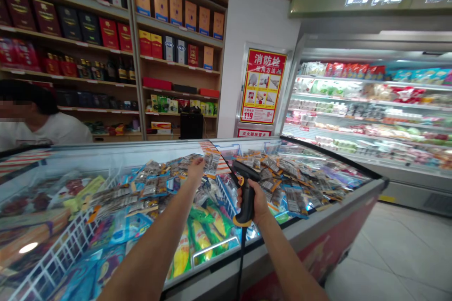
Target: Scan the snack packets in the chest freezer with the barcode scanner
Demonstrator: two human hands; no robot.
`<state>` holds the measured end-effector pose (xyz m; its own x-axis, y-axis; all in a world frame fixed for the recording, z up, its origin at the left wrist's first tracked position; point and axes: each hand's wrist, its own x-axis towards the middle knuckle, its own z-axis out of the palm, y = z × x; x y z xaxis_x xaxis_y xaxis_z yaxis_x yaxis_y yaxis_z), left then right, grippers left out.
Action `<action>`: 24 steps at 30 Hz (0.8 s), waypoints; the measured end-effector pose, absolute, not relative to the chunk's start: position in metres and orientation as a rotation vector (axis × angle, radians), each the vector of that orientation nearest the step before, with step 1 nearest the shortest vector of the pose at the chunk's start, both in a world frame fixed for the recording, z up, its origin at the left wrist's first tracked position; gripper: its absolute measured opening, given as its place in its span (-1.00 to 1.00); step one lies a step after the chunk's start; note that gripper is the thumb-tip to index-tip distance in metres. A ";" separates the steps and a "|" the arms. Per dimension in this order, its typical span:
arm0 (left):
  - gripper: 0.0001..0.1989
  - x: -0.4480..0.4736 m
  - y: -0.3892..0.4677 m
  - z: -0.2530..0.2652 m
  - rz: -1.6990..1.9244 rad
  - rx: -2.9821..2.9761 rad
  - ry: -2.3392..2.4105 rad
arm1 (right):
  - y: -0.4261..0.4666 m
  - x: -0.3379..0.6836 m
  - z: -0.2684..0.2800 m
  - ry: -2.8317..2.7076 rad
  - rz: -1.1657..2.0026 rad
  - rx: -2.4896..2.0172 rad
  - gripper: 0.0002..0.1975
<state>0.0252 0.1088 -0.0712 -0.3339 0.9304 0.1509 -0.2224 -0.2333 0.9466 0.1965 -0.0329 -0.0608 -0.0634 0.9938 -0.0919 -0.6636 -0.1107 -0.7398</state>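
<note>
My right hand (259, 201) is wrapped round the grip of a black and yellow barcode scanner (248, 193), whose cable hangs down toward me. The scanner head points left, toward my left hand. My left hand (197, 167) reaches over the freezer, its fingers closed at the edge of a small grey and orange snack packet (212, 162). To the left, similar packets (155, 186) lie in a loose heap on the freezer's top. A second heap of packets (293, 183) spreads to the right of the scanner.
The chest freezer (367, 187) holds corn packs (201, 237) and a white wire basket (56, 263). A person in a white top (60, 129) is at the far left. Behind stand shelves of boxes (176, 59), a fire-hydrant poster (263, 85) and a lit refrigerated display (370, 108).
</note>
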 end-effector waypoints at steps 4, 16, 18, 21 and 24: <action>-0.94 0.031 0.103 -0.065 1.650 0.873 1.024 | -0.033 0.198 -0.058 -0.614 1.573 -0.710 -0.75; -0.86 0.040 0.103 -0.042 1.734 0.599 0.907 | -0.030 0.200 -0.065 -0.685 1.601 -0.802 -0.76; -0.84 0.040 0.105 -0.041 1.736 0.607 0.913 | -0.029 0.201 -0.065 -0.684 1.595 -0.790 -0.76; -0.81 0.042 0.108 -0.042 1.738 0.618 0.935 | -0.030 0.203 -0.064 -0.676 1.587 -0.800 -0.76; -0.77 0.047 0.110 -0.043 1.730 0.642 0.948 | -0.030 0.208 -0.062 -0.658 1.584 -0.810 -0.77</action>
